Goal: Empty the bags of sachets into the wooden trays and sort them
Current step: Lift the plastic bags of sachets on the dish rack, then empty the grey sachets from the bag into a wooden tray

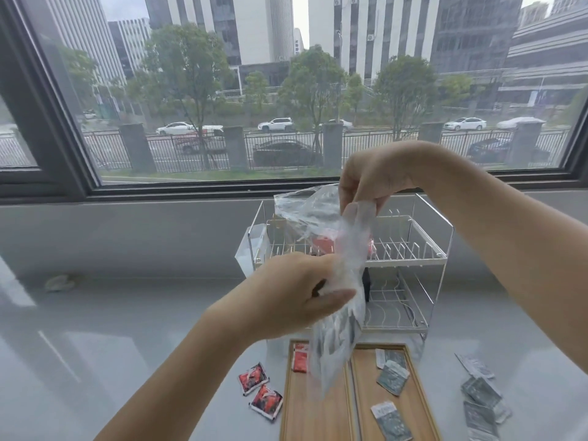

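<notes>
you are gripping the clear bag [334, 268] with both hands, left hand [296, 291] below right hand [369, 179], above the wooden trays [318, 415].

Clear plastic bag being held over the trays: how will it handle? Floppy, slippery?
The clear plastic bag is probably very floppy: it twists and sags between the left hand and right hand. Likely light, since sachets inside barely stretch it. Its glossy film looks slippery, so a pinch seems safer.
</notes>
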